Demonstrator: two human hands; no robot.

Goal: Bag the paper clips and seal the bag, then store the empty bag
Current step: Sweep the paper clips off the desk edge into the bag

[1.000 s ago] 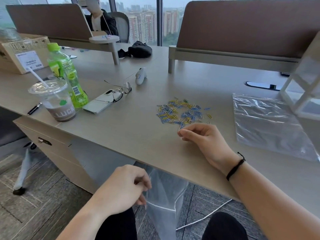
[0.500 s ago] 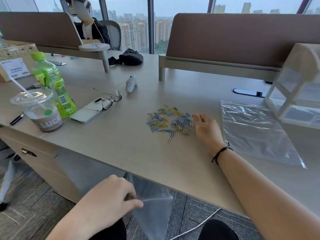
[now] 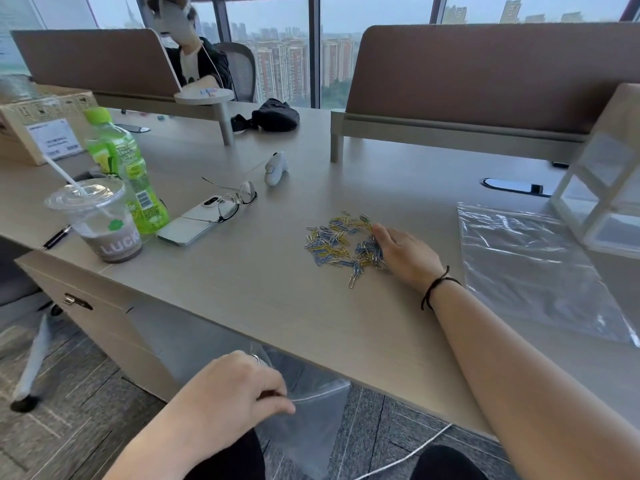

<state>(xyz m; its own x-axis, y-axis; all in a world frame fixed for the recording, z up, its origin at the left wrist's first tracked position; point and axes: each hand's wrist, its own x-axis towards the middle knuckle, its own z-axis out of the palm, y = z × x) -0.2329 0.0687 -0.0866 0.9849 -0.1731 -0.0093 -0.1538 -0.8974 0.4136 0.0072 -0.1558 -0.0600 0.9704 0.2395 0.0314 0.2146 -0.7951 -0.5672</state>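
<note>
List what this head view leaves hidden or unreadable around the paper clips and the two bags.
- Held bag: upper part hidden behind the table edge; open or sealed, cannot tell.
- Left hand: fingertips curled under, pinch point hidden.
- Right hand: covers some paper clips; unclear whether any are gripped.
- Flat bag: seal strip too faint to see.

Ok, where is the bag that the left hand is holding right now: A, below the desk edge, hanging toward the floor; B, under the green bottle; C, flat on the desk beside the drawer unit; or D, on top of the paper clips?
A: the left hand pinches the top edge of a clear bag that hangs below the desk edge, while the right hand rests against the paper clips.
</note>
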